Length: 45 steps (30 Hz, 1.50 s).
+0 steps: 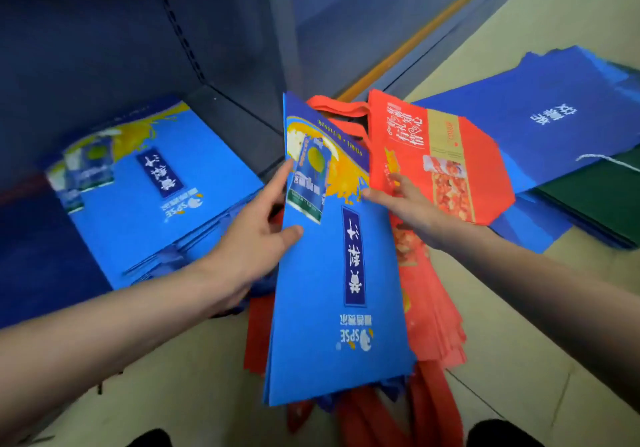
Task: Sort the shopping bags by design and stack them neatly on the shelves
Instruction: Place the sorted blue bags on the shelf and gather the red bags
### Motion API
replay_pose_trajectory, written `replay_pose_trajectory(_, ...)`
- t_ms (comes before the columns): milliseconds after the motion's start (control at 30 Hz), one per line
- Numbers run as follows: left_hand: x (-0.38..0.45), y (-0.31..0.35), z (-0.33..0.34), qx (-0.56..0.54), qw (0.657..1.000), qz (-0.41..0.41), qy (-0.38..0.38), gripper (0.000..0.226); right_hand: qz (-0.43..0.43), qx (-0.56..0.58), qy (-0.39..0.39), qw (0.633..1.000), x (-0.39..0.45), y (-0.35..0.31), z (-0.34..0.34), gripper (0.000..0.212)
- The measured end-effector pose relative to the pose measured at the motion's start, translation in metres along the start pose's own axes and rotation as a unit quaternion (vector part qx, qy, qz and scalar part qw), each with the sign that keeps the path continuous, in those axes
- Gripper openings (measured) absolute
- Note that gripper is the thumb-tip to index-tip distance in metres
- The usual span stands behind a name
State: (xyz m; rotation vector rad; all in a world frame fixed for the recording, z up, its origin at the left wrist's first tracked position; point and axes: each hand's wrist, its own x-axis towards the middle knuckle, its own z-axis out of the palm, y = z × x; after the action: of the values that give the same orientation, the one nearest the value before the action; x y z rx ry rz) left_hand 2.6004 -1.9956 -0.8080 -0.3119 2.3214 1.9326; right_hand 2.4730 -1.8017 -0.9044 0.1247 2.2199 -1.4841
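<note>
A bundle of light blue juice-print bags [339, 259] is lifted over the floor in the middle of the view. My left hand [256, 235] grips its left edge, thumb on the front. My right hand [398, 200] holds its right edge, fingers curled at the orange splash print. Behind and under the bundle lie several red bags [446, 162], fanned out on the floor. A matching stack of light blue bags [149, 183] lies flat on the bottom shelf [41, 238] at the left.
A pile of dark blue bags [540, 114] with white lettering lies on the floor at the right, over dark green bags [595, 197]. The shelf's dark back panel [121, 30] and an upright post [277, 23] stand behind. My shoes [502, 434] show at the bottom edge.
</note>
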Motion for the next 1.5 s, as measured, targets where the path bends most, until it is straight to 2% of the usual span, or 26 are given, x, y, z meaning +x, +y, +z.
replay_pose_trajectory(67, -0.012, 0.007, -0.032, -0.033, 0.997, -0.018, 0.071, 0.073, -0.001, 0.089, 0.029, 0.996, 0.000, -0.014, 0.025, 0.099)
replay_pose_trajectory(133, -0.023, 0.002, -0.065, -0.070, 0.985, -0.051, 0.146, 0.068, -0.027, 0.150, 0.016, 0.988, -0.005, -0.032, 0.052, 0.068)
replay_pose_trajectory(200, -0.036, -0.010, -0.095, -0.111, 0.965, -0.091, 0.222, 0.063, -0.087, 0.106, -0.001, 0.991, -0.012, -0.052, 0.082, 0.034)
replay_pose_trajectory(233, -0.043, -0.016, -0.108, -0.124, 0.953, -0.109, 0.255, 0.061, -0.114, 0.075, -0.008, 0.991, -0.013, -0.060, 0.098, 0.026)
replay_pose_trajectory(367, -0.066, -0.033, -0.147, -0.186, 0.913, -0.148, 0.332, 0.058, -0.158, -0.008, -0.045, 0.986, -0.017, -0.092, 0.158, 0.032)
replay_pose_trajectory(467, -0.059, -0.036, -0.173, -0.162, 0.908, -0.123, 0.366, 0.056, -0.198, 0.034, -0.070, 0.977, -0.016, -0.128, 0.174, 0.031)
replay_pose_trajectory(500, -0.051, -0.037, -0.183, -0.144, 0.915, -0.120, 0.357, 0.059, -0.214, 0.036, -0.072, 0.974, -0.015, -0.139, 0.173, 0.033)
replay_pose_trajectory(567, -0.040, -0.040, -0.204, -0.022, 0.951, -0.147, 0.272, 0.066, -0.208, 0.016, -0.094, 0.973, -0.010, -0.149, 0.171, 0.039)
replay_pose_trajectory(633, -0.037, -0.043, -0.214, 0.096, 0.956, -0.217, 0.173, 0.074, -0.151, -0.068, -0.169, 0.972, -0.005, -0.143, 0.169, 0.053)
replay_pose_trajectory(667, -0.039, -0.046, -0.212, 0.116, 0.952, -0.251, 0.127, 0.077, -0.135, -0.141, -0.204, 0.959, -0.003, -0.137, 0.166, 0.067)
replay_pose_trajectory(733, -0.043, -0.055, -0.198, 0.156, 0.943, -0.287, 0.063, 0.089, -0.161, -0.305, -0.236, 0.909, 0.002, -0.125, 0.160, 0.100)
replay_pose_trajectory(767, -0.045, -0.058, -0.190, 0.225, 0.930, -0.289, 0.038, 0.097, -0.184, -0.386, -0.248, 0.869, 0.001, -0.121, 0.158, 0.110)
replay_pose_trajectory(833, -0.044, -0.064, -0.176, 0.348, 0.896, -0.274, 0.014, 0.109, -0.208, -0.523, -0.256, 0.786, 0.000, -0.114, 0.157, 0.120)
replay_pose_trajectory(867, -0.042, -0.063, -0.170, 0.390, 0.879, -0.274, 0.009, 0.112, -0.209, -0.559, -0.253, 0.761, 0.000, -0.110, 0.156, 0.122)
replay_pose_trajectory(900, -0.039, -0.064, -0.166, 0.420, 0.864, -0.279, 0.005, 0.114, -0.215, -0.567, -0.245, 0.757, 0.000, -0.109, 0.156, 0.122)
replay_pose_trajectory(967, -0.034, -0.064, -0.159, 0.461, 0.842, -0.281, 0.004, 0.112, -0.245, -0.533, -0.216, 0.780, 0.005, -0.111, 0.157, 0.116)
replay_pose_trajectory(1067, -0.027, -0.067, -0.160, 0.498, 0.827, -0.259, 0.029, 0.098, -0.292, -0.505, -0.153, 0.798, 0.011, -0.126, 0.155, 0.090)
replay_pose_trajectory(1133, -0.024, -0.067, -0.162, 0.523, 0.812, -0.255, 0.049, 0.090, -0.294, -0.481, -0.128, 0.816, 0.013, -0.131, 0.154, 0.076)
replay_pose_trajectory(1200, -0.026, -0.063, -0.159, 0.572, 0.776, -0.260, 0.054, 0.089, -0.287, -0.463, -0.140, 0.827, 0.015, -0.129, 0.153, 0.071)
replay_pose_trajectory(1267, -0.027, -0.058, -0.149, 0.644, 0.736, -0.200, 0.055, 0.085, -0.286, -0.458, -0.155, 0.827, 0.019, -0.122, 0.149, 0.070)
replay_pose_trajectory(1300, -0.026, -0.057, -0.141, 0.661, 0.734, -0.149, 0.051, 0.081, -0.290, -0.448, -0.154, 0.831, 0.021, -0.118, 0.143, 0.068)
replay_pose_trajectory(1400, -0.017, -0.053, -0.112, 0.644, 0.764, -0.040, 0.016, 0.070, -0.312, -0.415, -0.109, 0.848, 0.026, -0.103, 0.109, 0.050)
replay_pose_trajectory(1467, -0.003, -0.052, -0.093, 0.644, 0.765, 0.009, -0.008, 0.066, -0.291, -0.407, -0.076, 0.863, 0.028, -0.086, 0.081, 0.040)
replay_pose_trajectory(1500, 0.004, -0.052, -0.084, 0.646, 0.763, 0.026, -0.017, 0.065, -0.266, -0.410, -0.070, 0.870, 0.028, -0.074, 0.068, 0.044)
